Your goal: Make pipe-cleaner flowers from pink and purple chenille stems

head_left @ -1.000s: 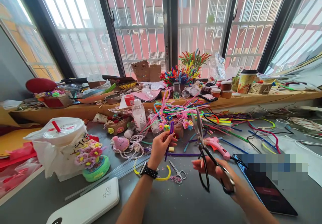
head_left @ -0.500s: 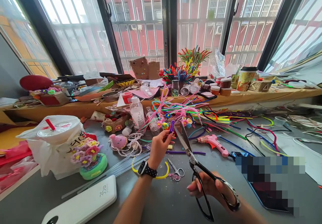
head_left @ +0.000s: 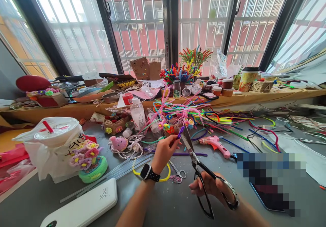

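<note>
My left hand, with a black watch on the wrist, pinches a short bent purple pipe cleaner above the grey table. My right hand has its fingers through the black handles of large scissors. The blades point up and left, and their tips sit right beside the purple piece. A long purple pipe cleaner lies flat on the table just behind the blades.
Small scissors and a yellow loop lie by my left wrist. A pink glue gun, a heap of coloured pipe cleaners, a pearl string, a bagged cup, a white power bank and a tablet crowd the table.
The scissors swung from upright to the left, and their tips reached the purple piece. My left hand turned the piece slightly right. The view drifted a little.
</note>
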Tool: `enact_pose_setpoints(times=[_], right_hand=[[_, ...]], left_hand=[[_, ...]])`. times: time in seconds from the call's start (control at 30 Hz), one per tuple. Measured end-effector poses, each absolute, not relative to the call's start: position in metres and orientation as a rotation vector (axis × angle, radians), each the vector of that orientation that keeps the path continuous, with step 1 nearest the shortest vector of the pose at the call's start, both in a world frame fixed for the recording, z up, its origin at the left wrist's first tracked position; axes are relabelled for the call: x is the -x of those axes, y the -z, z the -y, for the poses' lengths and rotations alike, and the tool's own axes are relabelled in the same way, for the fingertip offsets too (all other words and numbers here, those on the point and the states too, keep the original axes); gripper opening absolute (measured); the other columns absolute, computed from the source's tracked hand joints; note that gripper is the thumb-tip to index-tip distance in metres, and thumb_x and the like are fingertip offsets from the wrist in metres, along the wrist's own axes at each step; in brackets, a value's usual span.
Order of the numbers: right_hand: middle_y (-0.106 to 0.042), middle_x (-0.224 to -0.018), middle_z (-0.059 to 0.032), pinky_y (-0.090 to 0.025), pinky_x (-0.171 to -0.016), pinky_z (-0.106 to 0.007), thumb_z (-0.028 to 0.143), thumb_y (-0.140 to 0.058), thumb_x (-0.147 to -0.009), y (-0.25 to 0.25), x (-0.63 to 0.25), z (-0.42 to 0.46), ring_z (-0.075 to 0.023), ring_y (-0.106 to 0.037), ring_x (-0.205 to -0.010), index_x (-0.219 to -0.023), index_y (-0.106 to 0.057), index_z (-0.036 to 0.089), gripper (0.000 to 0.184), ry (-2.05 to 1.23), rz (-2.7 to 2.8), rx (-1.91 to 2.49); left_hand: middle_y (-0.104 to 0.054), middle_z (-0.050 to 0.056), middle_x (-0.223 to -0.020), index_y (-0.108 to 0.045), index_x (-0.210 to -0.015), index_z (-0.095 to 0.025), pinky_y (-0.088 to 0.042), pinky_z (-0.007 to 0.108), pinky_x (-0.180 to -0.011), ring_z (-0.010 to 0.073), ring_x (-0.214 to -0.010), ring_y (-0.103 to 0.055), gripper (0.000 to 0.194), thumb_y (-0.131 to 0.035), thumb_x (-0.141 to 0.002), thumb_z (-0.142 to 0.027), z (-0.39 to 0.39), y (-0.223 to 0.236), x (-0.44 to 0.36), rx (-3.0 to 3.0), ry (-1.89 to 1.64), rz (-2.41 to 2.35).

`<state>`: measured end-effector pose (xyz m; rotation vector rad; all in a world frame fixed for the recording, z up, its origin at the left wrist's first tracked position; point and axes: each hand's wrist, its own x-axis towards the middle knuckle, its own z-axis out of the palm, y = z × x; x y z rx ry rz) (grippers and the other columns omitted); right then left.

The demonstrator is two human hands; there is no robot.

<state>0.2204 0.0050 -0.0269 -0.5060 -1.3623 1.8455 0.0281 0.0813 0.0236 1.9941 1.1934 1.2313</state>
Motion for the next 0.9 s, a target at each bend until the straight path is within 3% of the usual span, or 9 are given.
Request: enact_pose_setpoints(times=[0.13, 0.3, 0.73, 0.9], right_hand=[[-0.061, -0.094, -0.0151, -0.038, -0.080, -0.049, 0.063, -0.052, -0.059, 0.021, -0.224, -0.007, -0.0320, -0.057, -0.088, -0.076, -0.058, 0.015, 0.051, -1.738, 1.310, 0.574], [-0.059, -0.102, -0.0141, -0.035, -0.085, -0.048, 0.061, -0.047, -0.066, 0.019, -0.234, -0.011, -0.0311, -0.053, -0.095, -0.081, -0.058, 0.018, 0.047, -1.563, 1.329, 0.655], [-0.052, -0.113, -0.0115, -0.029, -0.091, -0.050, 0.062, -0.041, -0.068, 0.012, -0.243, -0.009, -0.0319, -0.043, -0.108, -0.095, -0.053, 0.022, 0.050, -1.460, 1.453, 0.535], [-0.045, -0.121, -0.0085, -0.027, -0.094, -0.047, 0.057, -0.044, -0.071, 0.018, -0.245, -0.008, -0.0301, -0.035, -0.115, -0.109, -0.047, 0.025, 0.050, -1.323, 1.412, 0.624]], left_hand=[[-0.068, 0.003, -0.069, -0.064, -0.078, -0.016, -0.046, 0.020, -0.057, 0.0127, -0.057, -0.061, 0.020, -0.050, -0.076, -0.030, -0.078, -0.026, -0.034, -2.079, -1.075, -1.085], [-0.065, 0.003, -0.066, -0.067, -0.077, -0.015, -0.042, 0.019, -0.057, 0.0126, -0.060, -0.057, 0.024, -0.047, -0.078, -0.029, -0.077, -0.024, -0.036, -2.201, -0.813, -1.026], [-0.066, 0.004, -0.065, -0.067, -0.075, -0.012, -0.048, 0.020, -0.054, 0.0131, -0.057, -0.060, 0.021, -0.051, -0.074, -0.024, -0.081, -0.018, -0.031, -2.078, -0.760, -1.003], [-0.067, 0.005, -0.069, -0.067, -0.077, -0.014, -0.049, 0.020, -0.057, 0.0139, -0.061, -0.062, 0.019, -0.050, -0.074, -0.023, -0.077, -0.021, -0.034, -2.073, -0.786, -0.977]])
